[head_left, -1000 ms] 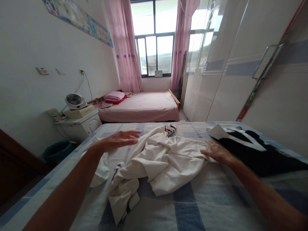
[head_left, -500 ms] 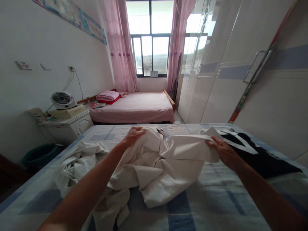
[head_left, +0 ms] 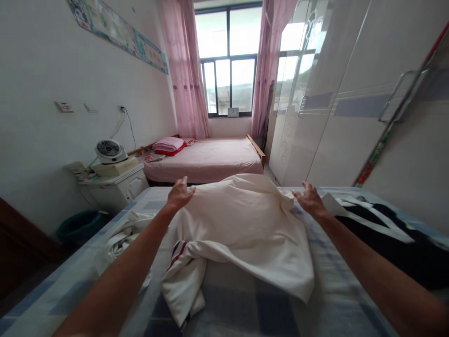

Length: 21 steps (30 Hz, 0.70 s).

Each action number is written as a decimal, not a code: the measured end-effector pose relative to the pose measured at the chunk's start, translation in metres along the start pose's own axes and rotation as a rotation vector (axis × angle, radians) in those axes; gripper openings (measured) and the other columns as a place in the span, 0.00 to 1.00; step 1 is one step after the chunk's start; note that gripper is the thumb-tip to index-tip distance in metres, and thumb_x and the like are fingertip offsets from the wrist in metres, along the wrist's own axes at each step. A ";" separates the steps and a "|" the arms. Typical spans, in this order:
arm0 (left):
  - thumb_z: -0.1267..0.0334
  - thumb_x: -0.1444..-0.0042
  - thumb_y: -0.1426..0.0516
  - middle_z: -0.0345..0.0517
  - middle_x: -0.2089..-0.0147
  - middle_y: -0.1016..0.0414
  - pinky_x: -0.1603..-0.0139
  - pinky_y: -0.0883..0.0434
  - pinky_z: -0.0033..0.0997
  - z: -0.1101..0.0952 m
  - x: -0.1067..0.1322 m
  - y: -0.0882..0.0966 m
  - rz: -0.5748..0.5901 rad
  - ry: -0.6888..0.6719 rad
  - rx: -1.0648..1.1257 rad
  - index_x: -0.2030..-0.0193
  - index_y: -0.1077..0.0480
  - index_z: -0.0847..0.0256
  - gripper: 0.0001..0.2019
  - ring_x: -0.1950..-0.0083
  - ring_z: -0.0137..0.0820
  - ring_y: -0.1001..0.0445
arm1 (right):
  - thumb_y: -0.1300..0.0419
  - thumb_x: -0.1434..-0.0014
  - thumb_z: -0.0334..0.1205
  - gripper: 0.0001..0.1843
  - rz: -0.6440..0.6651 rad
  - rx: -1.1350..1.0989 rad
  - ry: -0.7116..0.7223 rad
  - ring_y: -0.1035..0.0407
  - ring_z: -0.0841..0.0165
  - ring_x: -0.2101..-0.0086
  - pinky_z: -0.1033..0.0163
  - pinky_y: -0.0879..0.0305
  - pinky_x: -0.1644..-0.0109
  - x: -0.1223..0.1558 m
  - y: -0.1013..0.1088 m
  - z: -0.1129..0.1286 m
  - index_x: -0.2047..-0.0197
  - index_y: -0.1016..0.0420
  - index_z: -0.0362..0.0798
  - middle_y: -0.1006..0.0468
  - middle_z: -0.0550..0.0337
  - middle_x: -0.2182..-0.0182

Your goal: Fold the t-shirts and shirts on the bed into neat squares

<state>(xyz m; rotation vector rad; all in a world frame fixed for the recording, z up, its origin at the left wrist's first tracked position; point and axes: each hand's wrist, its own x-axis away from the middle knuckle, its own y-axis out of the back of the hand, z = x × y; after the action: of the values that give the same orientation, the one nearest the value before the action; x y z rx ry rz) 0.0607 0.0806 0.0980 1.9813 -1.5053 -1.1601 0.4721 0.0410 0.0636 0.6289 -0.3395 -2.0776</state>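
A white shirt (head_left: 242, 220) lies spread and puffed up on the checked bed sheet (head_left: 224, 304). One of its sleeves, with dark and red stripes, is bunched toward me at the lower left. My left hand (head_left: 180, 193) is at the shirt's far left corner, fingers apart, its fingertips at the cloth. Just off the far right corner is my right hand (head_left: 309, 198), open with spread fingers. A crumpled white cloth (head_left: 122, 241) sits left of the shirt, partly behind my left forearm. To the right lies a black and white garment (head_left: 382, 229), flat on the sheet.
Beyond this bed stands a pink-covered bed (head_left: 217, 157) under the window. A white fan (head_left: 111, 150) sits on a box on the bedside cabinet (head_left: 128, 187) at left, near a dark green bin (head_left: 82, 224). Glossy wardrobes (head_left: 336, 140) line the right side.
The shirt has gone from gathered folds to a spread, billowing shape. Both hands have let go of it, their fingers opening. The view has shifted slightly, so the room appears farther right.
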 end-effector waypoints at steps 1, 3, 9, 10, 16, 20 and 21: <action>0.51 0.50 0.44 0.60 0.44 0.30 0.41 0.38 0.40 0.005 0.017 0.001 0.124 -0.098 -0.013 0.46 0.33 0.69 0.28 0.41 0.45 0.34 | 0.43 0.51 0.43 0.27 0.048 0.092 0.063 0.35 0.52 0.48 0.49 0.38 0.45 0.015 0.000 -0.004 0.48 0.32 0.42 0.31 0.40 0.47; 0.48 0.48 0.46 0.52 0.41 0.32 0.38 0.40 0.38 0.017 0.056 0.008 0.431 -0.307 -0.008 0.45 0.31 0.60 0.27 0.38 0.41 0.36 | 0.45 0.47 0.47 0.25 0.291 0.191 0.180 0.34 0.54 0.49 0.50 0.37 0.46 0.053 0.009 -0.012 0.48 0.31 0.45 0.31 0.44 0.46; 0.56 0.59 0.36 0.50 0.30 0.49 0.34 0.46 0.42 0.049 0.145 0.022 0.604 -0.319 -0.195 0.34 0.45 0.52 0.43 0.31 0.44 0.49 | 0.38 0.50 0.51 0.35 0.909 0.275 0.274 0.42 0.55 0.41 0.53 0.44 0.39 0.155 0.049 -0.020 0.38 0.38 0.60 0.40 0.56 0.37; 0.58 0.58 0.37 0.51 0.31 0.47 0.34 0.45 0.41 0.052 0.149 0.018 0.561 -0.300 -0.211 0.35 0.44 0.53 0.41 0.32 0.44 0.47 | 0.37 0.51 0.50 0.34 0.901 0.315 0.307 0.44 0.55 0.40 0.52 0.45 0.39 0.162 0.050 -0.021 0.40 0.36 0.60 0.40 0.56 0.37; 0.67 0.50 0.50 0.47 0.60 0.22 0.52 0.32 0.33 0.046 0.124 0.001 0.400 -0.260 -0.144 0.63 0.27 0.57 0.12 0.55 0.38 0.25 | 0.50 0.41 0.43 0.13 0.642 0.373 0.408 0.29 0.60 0.56 0.55 0.36 0.50 0.149 0.021 -0.024 0.60 0.27 0.52 0.23 0.54 0.58; 0.66 0.56 0.50 0.42 0.65 0.22 0.59 0.31 0.29 0.016 0.093 0.025 0.179 -0.206 0.029 0.64 0.28 0.60 0.14 0.62 0.36 0.25 | 0.51 0.41 0.49 0.15 0.319 0.287 0.329 0.29 0.61 0.68 0.57 0.34 0.60 0.116 0.029 0.000 0.59 0.29 0.50 0.23 0.58 0.69; 0.65 0.56 0.50 0.42 0.66 0.23 0.60 0.31 0.28 0.006 0.088 0.036 0.140 -0.223 0.078 0.64 0.27 0.61 0.14 0.63 0.35 0.26 | 0.50 0.42 0.50 0.15 0.232 0.255 0.336 0.29 0.61 0.68 0.57 0.34 0.60 0.110 0.037 0.010 0.59 0.29 0.50 0.23 0.59 0.69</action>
<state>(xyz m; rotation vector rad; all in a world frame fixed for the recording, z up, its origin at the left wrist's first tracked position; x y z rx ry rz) 0.0410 -0.0123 0.0875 1.8092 -1.7942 -1.3152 0.4426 -0.0712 0.0560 1.0252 -0.4628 -1.6850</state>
